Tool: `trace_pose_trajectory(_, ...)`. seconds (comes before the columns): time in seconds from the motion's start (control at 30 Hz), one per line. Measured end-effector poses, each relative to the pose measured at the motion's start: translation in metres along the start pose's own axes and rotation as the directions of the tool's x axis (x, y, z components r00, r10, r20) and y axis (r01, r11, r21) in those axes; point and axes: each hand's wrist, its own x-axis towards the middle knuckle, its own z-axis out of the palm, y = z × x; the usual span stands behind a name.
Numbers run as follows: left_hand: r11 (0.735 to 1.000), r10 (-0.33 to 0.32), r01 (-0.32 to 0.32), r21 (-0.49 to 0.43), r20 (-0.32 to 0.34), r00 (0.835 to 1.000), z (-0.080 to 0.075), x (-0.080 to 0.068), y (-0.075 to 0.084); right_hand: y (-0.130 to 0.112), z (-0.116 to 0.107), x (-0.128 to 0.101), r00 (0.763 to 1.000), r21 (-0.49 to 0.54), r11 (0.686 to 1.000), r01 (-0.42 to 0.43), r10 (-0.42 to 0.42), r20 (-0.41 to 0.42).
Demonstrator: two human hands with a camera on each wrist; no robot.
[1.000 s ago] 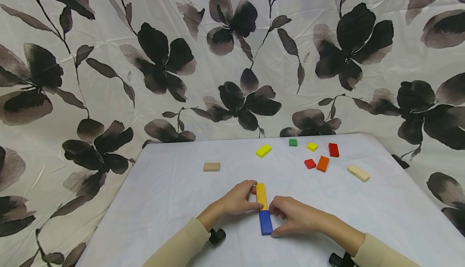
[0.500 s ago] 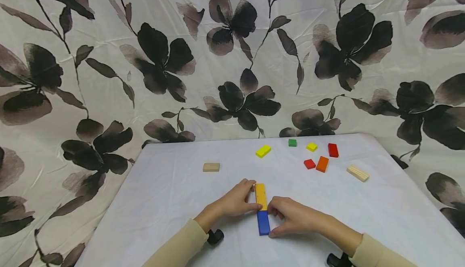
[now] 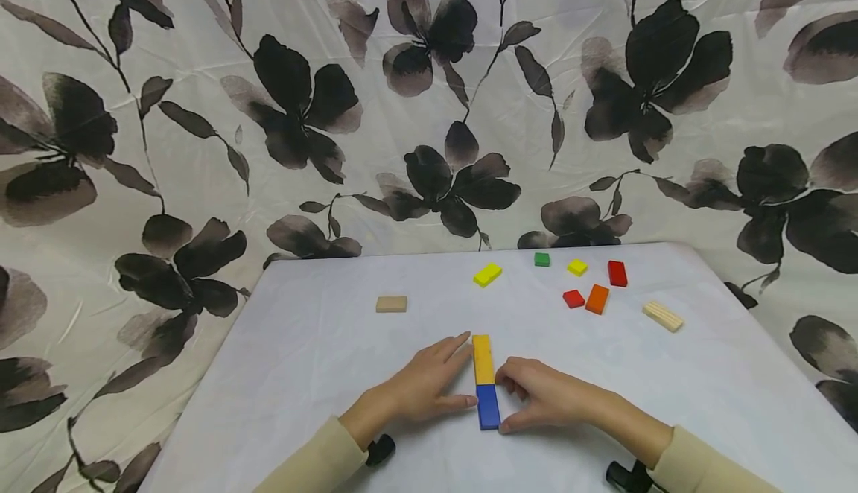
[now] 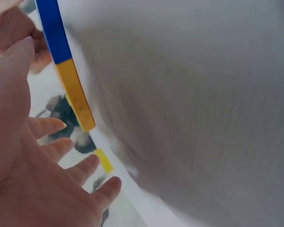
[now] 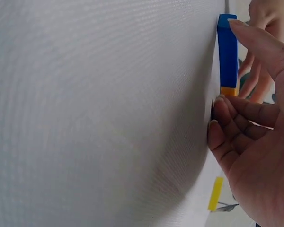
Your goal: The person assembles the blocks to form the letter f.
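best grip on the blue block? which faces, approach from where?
Pinch the blue block across its two long side faces, from above. It lies flat, its far end butted against the yellow-orange block, so an end grip is blocked there; the sides are reachable.

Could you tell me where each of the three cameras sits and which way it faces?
Head: worn on the head, looking forward and down at the white table; both sleeved forearms, left hand and right hand show.
Left wrist: at the left wrist, looking along the palm towards the amber block.
Right wrist: at the right wrist, looking past curled fingers at the blue block.
Shared: all views show the blue and amber blocks end to end.
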Motion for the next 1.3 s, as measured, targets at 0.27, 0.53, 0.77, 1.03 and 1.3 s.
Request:
trace_pose_trajectory(0.27,1.0,0.0,0.0,-0.002,0.086,0.996,0.002,0.003,0.007,0.0,-0.002,0.0,1.0,0.01,1.0,0.01,-0.01,0.01)
trace_pose_trajectory(0.53,0.999,-0.003,-0.002,0.048,0.104,0.995,0.008,0.006,0.007,0.001,-0.002,0.0,1.0,0.022,1.0,0.004,-0.004,0.018)
trace_pose_trajectory(0.77,0.997,-0.003,-0.006,0.078,0.11,0.994,0.005,0.006,0.012,0.001,-0.003,0.002,1.0,0.026,1.0,0.006,-0.007,0.021)
trace_pose_trajectory(1.03,0.995,-0.02,0.008,0.095,0.118,0.993,0.004,0.007,0.014,0.001,-0.002,0.003,1.0,0.016,1.0,0.014,-0.014,0.02)
trace_pose_trajectory(1.3,0.99,-0.032,0.015,0.141,0.12,0.992,0.005,0.007,0.016,0.0,-0.001,0.003,1.0,0.017,1.0,0.011,-0.011,0.011)
